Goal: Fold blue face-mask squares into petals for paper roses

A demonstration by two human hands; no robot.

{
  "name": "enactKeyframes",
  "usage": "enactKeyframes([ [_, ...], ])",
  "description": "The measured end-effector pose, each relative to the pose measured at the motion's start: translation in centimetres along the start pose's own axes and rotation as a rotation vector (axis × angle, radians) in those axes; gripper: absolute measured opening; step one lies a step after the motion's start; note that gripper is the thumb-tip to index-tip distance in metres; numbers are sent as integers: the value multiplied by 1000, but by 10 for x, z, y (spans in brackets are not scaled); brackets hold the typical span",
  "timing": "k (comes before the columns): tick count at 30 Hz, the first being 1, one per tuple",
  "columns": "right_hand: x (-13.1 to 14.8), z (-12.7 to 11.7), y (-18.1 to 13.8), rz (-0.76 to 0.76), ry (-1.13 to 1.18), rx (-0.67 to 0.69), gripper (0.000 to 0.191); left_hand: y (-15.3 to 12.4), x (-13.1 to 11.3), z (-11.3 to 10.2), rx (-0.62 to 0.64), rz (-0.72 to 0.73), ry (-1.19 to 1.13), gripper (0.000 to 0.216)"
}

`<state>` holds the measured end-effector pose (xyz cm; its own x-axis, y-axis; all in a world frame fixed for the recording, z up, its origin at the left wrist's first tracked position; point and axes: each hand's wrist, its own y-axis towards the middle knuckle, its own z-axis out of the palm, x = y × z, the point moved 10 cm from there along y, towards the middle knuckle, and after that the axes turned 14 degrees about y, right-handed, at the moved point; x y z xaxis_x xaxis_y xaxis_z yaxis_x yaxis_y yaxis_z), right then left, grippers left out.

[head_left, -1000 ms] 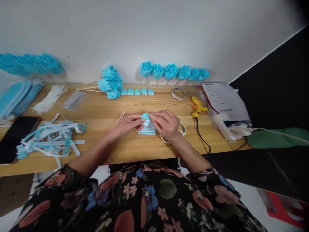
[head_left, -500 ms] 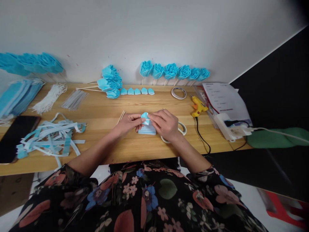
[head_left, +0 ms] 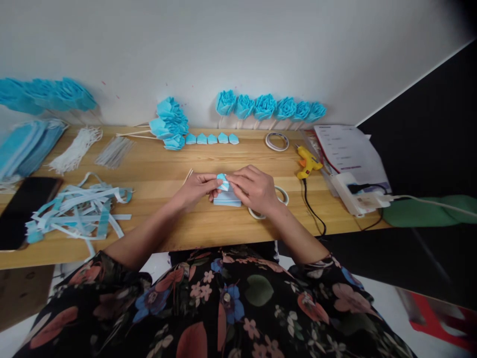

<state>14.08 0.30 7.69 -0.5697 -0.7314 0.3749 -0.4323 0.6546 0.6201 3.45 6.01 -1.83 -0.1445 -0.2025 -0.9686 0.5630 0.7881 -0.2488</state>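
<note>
My left hand [head_left: 197, 188] and my right hand [head_left: 253, 189] meet at the middle of the wooden table [head_left: 164, 169], both pinched on a small folded blue piece [head_left: 222, 182]. Under it lies a small stack of blue squares [head_left: 225, 200]. A ring of tape [head_left: 280, 196] lies partly under my right hand. A thin wooden stick [head_left: 187, 176] lies just beyond my left hand.
A row of folded blue petals [head_left: 212, 138] and a petal bundle [head_left: 170, 124] sit at the back, with blue paper roses [head_left: 270, 107] along the wall. A yellow glue gun [head_left: 306, 162], a second tape ring [head_left: 277, 141], a power strip [head_left: 356, 199], blue strips [head_left: 80, 209] and a phone [head_left: 22, 209] lie around.
Both hands stay pinched on the blue piece and have folded it a little tighter. The view has tilted slightly, so everything sits a bit higher.
</note>
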Motion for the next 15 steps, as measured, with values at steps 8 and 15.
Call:
enactKeyframes([
  [8, -17, -5, -1, 206, 280, -82, 25, 0, -2, -1, 4, 7, 33, 29],
  [15, -48, 13, -15, 576, 646, -103, 30, -3, -10, -1, -3, 37, 138, 32],
])
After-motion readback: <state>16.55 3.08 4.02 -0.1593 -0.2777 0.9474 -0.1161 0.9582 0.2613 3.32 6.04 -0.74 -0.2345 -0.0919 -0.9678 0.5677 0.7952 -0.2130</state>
